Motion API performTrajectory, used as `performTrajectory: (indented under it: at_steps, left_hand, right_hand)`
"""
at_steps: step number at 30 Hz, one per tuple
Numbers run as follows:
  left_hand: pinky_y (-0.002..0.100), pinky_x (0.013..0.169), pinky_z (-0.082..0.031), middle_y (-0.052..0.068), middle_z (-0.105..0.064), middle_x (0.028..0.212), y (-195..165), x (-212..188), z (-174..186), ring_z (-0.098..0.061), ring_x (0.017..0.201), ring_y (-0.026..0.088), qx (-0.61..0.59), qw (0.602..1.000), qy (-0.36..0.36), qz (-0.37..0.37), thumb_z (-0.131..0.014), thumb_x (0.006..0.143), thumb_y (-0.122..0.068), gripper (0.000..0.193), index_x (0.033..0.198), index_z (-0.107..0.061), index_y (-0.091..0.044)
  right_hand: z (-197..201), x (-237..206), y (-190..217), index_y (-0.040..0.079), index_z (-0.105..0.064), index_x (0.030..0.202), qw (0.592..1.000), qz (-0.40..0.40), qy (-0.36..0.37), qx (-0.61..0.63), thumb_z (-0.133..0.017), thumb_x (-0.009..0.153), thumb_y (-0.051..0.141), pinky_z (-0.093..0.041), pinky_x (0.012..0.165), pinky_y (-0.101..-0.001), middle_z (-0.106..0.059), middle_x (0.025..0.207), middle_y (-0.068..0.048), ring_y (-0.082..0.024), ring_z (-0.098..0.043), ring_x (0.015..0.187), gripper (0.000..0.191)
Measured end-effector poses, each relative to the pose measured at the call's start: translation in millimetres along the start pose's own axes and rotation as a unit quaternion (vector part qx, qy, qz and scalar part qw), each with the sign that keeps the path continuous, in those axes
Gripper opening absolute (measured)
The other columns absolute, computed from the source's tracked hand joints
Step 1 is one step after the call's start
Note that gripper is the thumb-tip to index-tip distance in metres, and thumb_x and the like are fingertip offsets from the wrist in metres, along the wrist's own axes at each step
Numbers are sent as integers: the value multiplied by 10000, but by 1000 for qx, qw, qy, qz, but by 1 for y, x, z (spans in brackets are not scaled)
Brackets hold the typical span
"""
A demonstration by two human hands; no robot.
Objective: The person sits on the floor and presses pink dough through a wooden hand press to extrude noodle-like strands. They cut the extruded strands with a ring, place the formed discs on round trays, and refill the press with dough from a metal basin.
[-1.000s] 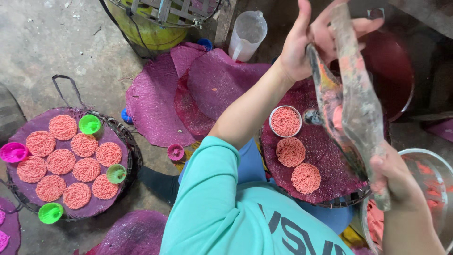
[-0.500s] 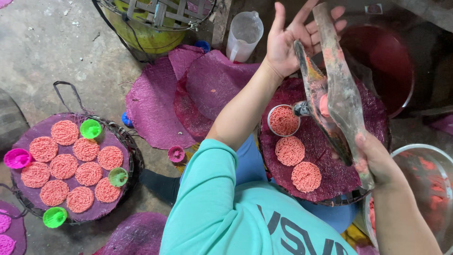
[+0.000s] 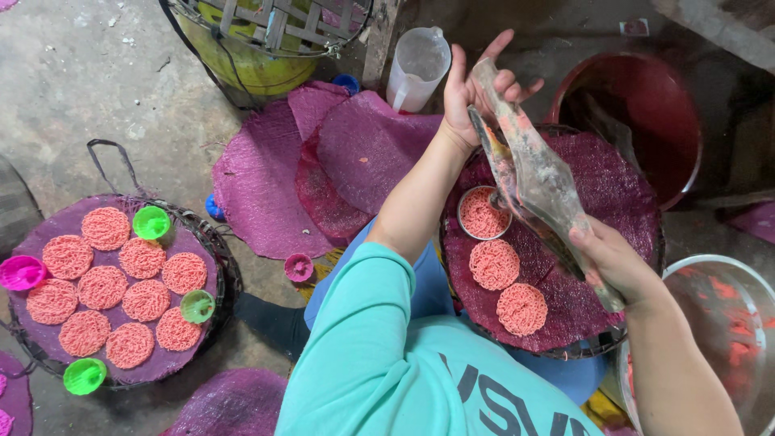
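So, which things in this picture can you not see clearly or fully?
- Inside of the dark red tub, head view: in deep shadow.
- Right hand: its fingers are hidden behind the clear piping bag it holds.
- Tip of the bag over the small round mould: too small to tell if it touches.
- Metal bowl: cut off by the right edge.
- Left hand holds the bag's top, plainly seen.

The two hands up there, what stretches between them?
In the head view, a clear plastic piping bag smeared with pink dough spans from the left hand to the right hand.
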State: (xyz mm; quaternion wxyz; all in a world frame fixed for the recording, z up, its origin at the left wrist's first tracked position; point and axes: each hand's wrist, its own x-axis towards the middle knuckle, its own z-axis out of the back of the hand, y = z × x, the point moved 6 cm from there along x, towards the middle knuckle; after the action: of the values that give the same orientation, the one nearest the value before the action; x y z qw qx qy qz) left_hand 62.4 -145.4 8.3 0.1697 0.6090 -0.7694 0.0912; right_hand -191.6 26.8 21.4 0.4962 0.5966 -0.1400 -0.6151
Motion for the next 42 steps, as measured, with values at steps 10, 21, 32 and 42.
performTrajectory:
  at_steps: [10, 21, 32, 42]
  left_hand:
    - [580, 1179, -351, 52, -561, 680, 18, -4, 11, -615, 699, 250, -20, 1000, -11, 0, -297, 1077, -753, 720, 1385, -505, -136]
    - [551, 1261, -279, 197, -585, 1500, -10, -36, -35, -506, 1424, 373, 23, 991, 63, 114, -398, 878, -836, 966, 1571, -346, -165]
    - [475, 1027, -559, 170, -660, 1299, -42, -155, -68, -668, 1177, 251, 802, 569, -167, -78, -810, 816, -207, 608, 1337, -584, 8]
    - [437, 795, -560, 166, -651, 1006, -92, -243, -41, -664, 887, 279, 306, 898, -316, 0, -619, 978, -315, 504, 1220, -580, 125]
  right_hand:
    - [7, -13, -5, 25, -570, 1418, 1000, -9, -13, -5, -638, 901, 464, -428, 485, -246, -550, 708, -17, -42, -371, 418, 682]
    - [-21, -35, -7, -76, -549, 1407, 978, 67, 39, 196, -665, 848, 673, -588, 727, -385, -716, 973, -140, -225, -697, 778, 942]
    - [-67, 17, 46, 173, -340, 1657, 850, 408, -73, -324, -281, 918, 819, -227, 1338, -524, -378, 1717, -177, -372, -323, 1607, 984]
    - [-71, 72, -16, 232, -309, 1607, 780, 275, -146, -543, -572, 847, 651, -84, 1190, -713, -110, 1697, -192, -505, -40, 1546, 906]
